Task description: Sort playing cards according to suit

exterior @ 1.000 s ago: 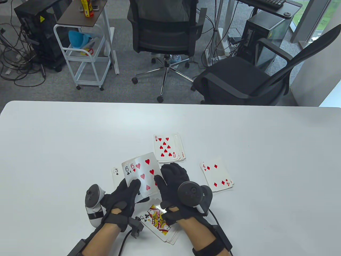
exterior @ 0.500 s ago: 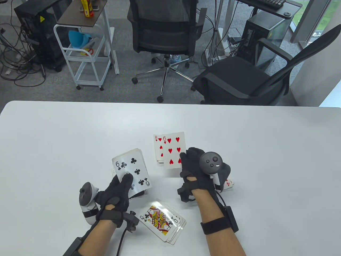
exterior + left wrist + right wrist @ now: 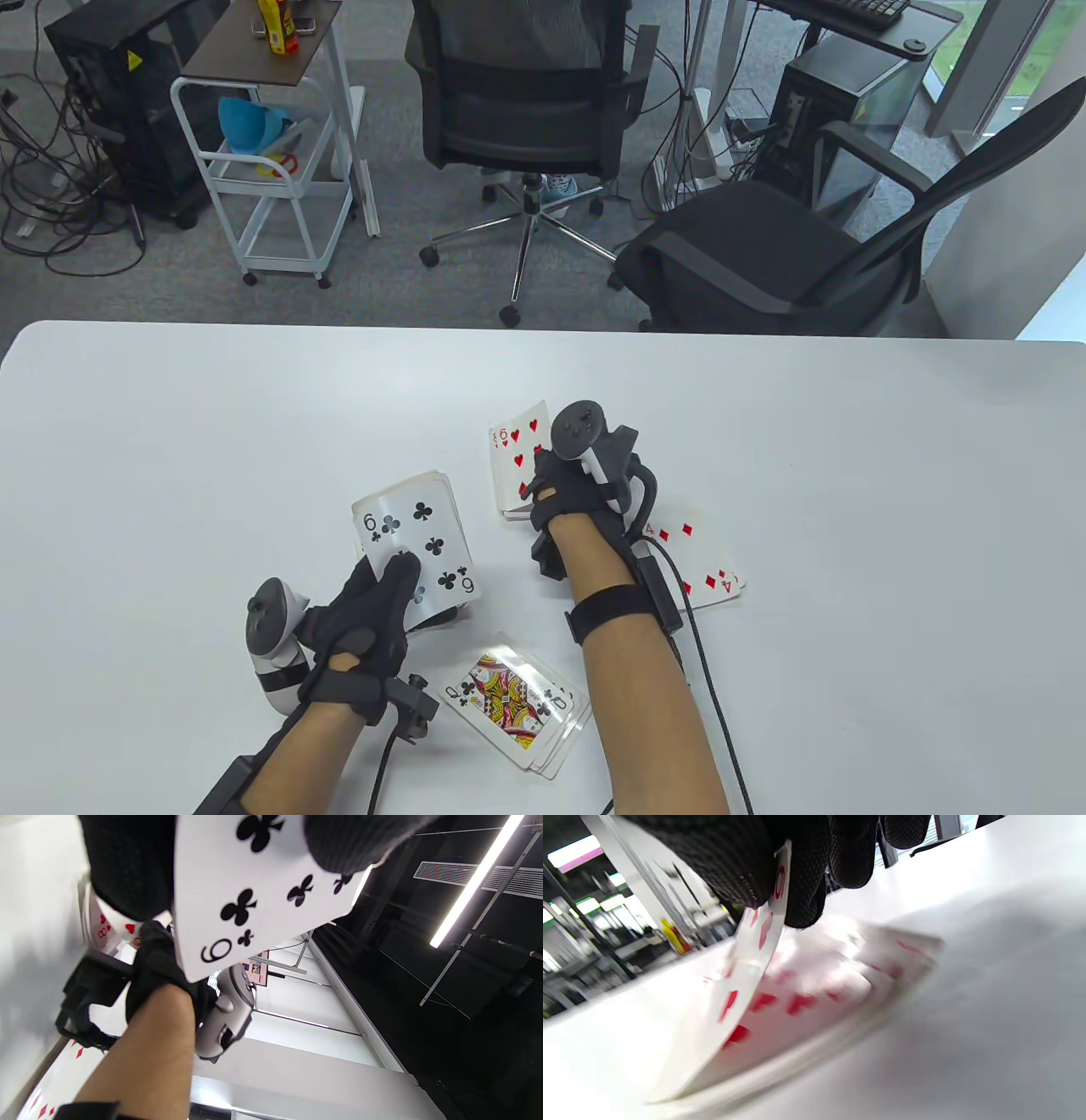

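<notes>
Readable marks:
- club card [image 3: 417, 548]: "6", club pips.
- heart card [image 3: 515, 448]: "6", red hearts.
- queen card [image 3: 507, 700]: "Q", club.
- diamond card [image 3: 708, 569]: "4", red diamonds.
- computer case [image 3: 127, 93]: yellow warning triangle.

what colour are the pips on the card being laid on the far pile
Red hearts, on the six of hearts; clearest in the table view.

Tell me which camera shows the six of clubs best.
The table view: the six of clubs shows whole atop the deck the left hand holds. The left wrist view shows it close, partly behind fingers. The right wrist view misses it.
</notes>
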The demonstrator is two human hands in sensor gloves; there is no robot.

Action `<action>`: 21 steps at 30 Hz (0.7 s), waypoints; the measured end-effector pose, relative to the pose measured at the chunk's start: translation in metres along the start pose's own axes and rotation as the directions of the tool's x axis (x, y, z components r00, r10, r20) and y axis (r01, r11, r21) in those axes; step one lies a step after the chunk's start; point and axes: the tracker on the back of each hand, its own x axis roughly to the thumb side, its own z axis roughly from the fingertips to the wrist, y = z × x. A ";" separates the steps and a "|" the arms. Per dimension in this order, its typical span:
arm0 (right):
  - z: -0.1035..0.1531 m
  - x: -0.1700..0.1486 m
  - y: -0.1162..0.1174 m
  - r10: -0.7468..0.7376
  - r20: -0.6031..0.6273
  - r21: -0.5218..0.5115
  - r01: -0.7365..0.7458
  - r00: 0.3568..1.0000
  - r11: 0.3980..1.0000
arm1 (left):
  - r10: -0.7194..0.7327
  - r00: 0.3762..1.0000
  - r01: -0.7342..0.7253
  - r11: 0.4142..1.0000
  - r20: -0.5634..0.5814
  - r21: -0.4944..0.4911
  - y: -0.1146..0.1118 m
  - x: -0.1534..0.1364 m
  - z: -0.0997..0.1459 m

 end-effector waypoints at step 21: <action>0.106 -0.056 -0.045 -0.455 0.303 0.001 0.477 0.838 0.879 | -0.064 0.998 0.063 0.997 -0.026 -0.046 -0.013 -0.008 0.002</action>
